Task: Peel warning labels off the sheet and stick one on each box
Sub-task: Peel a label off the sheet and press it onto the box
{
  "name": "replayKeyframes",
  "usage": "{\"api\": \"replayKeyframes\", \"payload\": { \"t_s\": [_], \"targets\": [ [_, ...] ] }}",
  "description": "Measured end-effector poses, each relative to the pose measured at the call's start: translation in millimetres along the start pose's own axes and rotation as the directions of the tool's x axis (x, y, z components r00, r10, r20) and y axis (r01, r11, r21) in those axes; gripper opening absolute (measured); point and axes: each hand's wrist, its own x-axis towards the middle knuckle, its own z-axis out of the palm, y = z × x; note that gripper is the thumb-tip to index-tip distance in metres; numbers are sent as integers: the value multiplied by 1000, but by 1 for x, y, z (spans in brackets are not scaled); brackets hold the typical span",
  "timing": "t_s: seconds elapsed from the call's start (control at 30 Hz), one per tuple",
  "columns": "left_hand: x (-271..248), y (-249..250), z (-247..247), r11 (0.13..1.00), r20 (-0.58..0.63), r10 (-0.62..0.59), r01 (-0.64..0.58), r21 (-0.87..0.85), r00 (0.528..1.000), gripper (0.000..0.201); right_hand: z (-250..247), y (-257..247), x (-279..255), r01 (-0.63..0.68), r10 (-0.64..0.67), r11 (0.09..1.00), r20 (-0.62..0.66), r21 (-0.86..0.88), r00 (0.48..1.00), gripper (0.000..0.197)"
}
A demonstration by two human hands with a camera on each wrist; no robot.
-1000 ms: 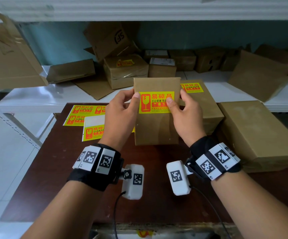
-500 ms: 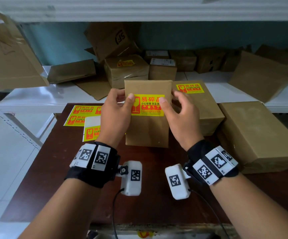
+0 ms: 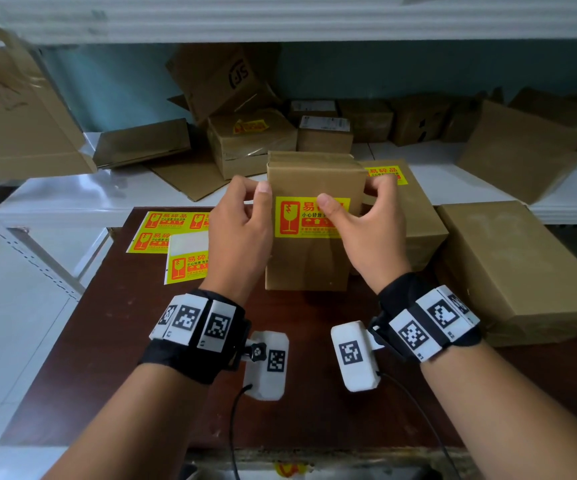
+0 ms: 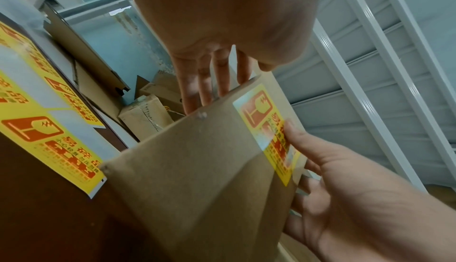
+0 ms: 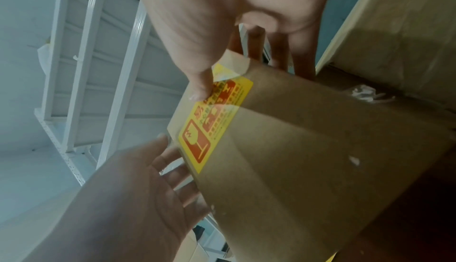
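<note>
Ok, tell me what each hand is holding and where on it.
Both hold the same box: left hand grips its upper left edge; right hand grips the upper right edge, thumb pressing the yellow label.

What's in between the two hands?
In the head view, a brown box stands upright between the left hand and the right hand. Its yellow warning label faces the camera, with the right thumb pressing it.
</note>
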Motion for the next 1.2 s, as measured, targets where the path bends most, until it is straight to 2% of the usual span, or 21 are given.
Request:
{"api": "replayKeyframes", "payload": {
  "t_s": [0.13, 0.27, 0.37, 0.47, 0.53, 0.63, 0.77, 0.9, 0.97, 1.07, 1.13, 1.2],
  "targets": [
    [1, 0, -1, 999, 21, -40, 40, 16, 999, 18, -1, 2, 2, 15, -16, 999, 22, 34, 1000, 36],
    [1, 1, -3, 996, 32, -94, 93, 13, 995, 36, 0, 3, 2, 26, -29, 998, 46, 57, 999, 29],
    [3, -2, -4, 995, 20, -90, 88, 56, 996, 46, 0, 2, 2, 29, -33, 997, 60, 68, 998, 22],
    [8, -8, -6, 994, 11, -84, 83, 77, 996, 33, 0, 4, 3, 9, -14, 997, 68, 80, 998, 17],
    [10, -11, -8, 994, 10, -65, 63, 92, 998, 21, 1, 6, 4, -3, -2, 997, 67, 83, 998, 17],
    [13, -16, -9, 993, -4, -49, 49, 111, 999, 12, 3, 7, 4, -16, 11, 996, 59, 83, 998, 21],
    [12, -16, -6, 994, -1, -85, 84, 64, 996, 17, 3, 7, 3, -47, 42, 994, 54, 103, 998, 24],
    [9, -14, -3, 996, 24, -61, 59, 69, 998, 35, 4, 3, -1, -42, 38, 994, 46, 105, 998, 41],
    [8, -13, -4, 995, 35, -45, 42, 86, 998, 28, 4, 4, -1, -29, 27, 997, 34, 69, 999, 47],
    [9, -13, -6, 992, 19, -56, 53, 113, 998, 12, 4, 4, -1, -21, 20, 1000, 49, 21, 999, 35],
    [10, -12, -6, 992, 5, -60, 59, 111, 998, 15, 3, 4, 0, -25, 25, 1000, 53, 5, 998, 23],
    [8, -11, -5, 991, 29, -87, 83, 102, 996, 24, 3, 3, 1, -41, 41, 999, 50, 2, 998, 24]
  ]
}}
